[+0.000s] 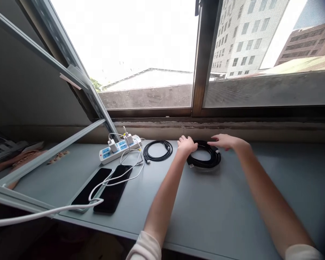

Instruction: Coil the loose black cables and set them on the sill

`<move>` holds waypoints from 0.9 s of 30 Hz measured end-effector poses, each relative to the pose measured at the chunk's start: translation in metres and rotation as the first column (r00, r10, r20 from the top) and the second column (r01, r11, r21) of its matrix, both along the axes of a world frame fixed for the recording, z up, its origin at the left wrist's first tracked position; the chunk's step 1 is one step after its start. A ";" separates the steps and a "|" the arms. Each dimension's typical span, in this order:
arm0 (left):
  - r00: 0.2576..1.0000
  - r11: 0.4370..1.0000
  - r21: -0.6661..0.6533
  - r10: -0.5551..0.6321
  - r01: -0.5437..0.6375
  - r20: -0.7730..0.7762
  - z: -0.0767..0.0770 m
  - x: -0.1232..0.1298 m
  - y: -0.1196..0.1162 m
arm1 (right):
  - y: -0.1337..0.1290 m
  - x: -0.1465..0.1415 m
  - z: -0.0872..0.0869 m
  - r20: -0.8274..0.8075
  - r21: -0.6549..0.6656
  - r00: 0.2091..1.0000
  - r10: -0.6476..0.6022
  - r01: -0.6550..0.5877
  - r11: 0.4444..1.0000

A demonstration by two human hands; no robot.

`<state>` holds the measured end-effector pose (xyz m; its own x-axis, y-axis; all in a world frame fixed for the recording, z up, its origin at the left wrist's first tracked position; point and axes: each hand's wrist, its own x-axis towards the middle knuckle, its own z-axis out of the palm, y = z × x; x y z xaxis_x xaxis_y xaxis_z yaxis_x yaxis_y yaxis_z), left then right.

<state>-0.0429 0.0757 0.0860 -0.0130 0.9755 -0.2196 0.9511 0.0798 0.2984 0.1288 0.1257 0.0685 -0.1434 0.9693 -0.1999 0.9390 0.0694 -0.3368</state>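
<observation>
A thick coil of black cable (206, 163) lies on the grey surface below the window. My left hand (187, 145) is at the coil's left edge, fingers apart, with nothing visibly gripped. Just off the coil's upper right side, my right hand (224, 141) hovers with its fingers stretched toward it, holding nothing. A thinner black cable coil (158, 159) lies flat to the left of my left hand, with its connectors on its right and lower left sides.
A white power strip (108, 159) with white chargers stands at the back left. White cords run over two dark phones (112, 195) (93, 186) near the front edge. A metal frame (89, 90) rises on the left. Behind the surface is a window (151, 113).
</observation>
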 end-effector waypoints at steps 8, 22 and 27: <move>0.991 0.987 0.159 -0.035 0.015 0.127 0.037 -0.017 -0.018 | -0.035 0.004 0.041 -0.124 -0.092 0.981 0.148 -0.160 0.983; 0.132 0.759 0.478 -0.472 -0.442 0.872 0.079 -0.032 -0.032 | -0.072 -0.033 0.082 -0.494 0.713 0.743 0.452 0.049 0.699; -0.432 0.877 0.380 -0.477 -0.294 0.766 0.091 -0.033 -0.045 | -0.084 -0.036 0.093 -0.711 0.679 0.490 0.504 0.292 0.673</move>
